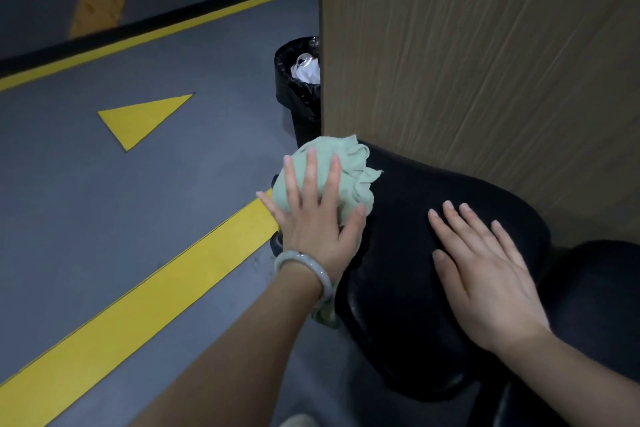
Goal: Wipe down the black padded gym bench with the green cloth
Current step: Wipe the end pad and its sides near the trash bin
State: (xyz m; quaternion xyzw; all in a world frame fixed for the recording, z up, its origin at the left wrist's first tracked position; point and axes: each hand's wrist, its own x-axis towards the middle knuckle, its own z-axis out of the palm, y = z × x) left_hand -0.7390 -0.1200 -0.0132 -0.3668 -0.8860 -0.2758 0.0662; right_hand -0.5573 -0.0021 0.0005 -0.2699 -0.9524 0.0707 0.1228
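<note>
Wiping: left hand (313, 218) presses the cloth (332, 173) flat-fingered on the bench (415, 191), at its far left edge.
Right hand: right hand (485, 267) lies flat on the pad, fingers straight, holding nothing.
Progress: judged midway; no visible difference between wiped and unwiped pad, so coverage cannot be confirmed.
Remaining: likely the pad under the right hand and the adjoining pad (595, 288).
Edges: wood panel (485, 45) touches the pad's far side.
Room: open floor (104, 218) to the left; bin (298, 87) beyond the pad.
</note>
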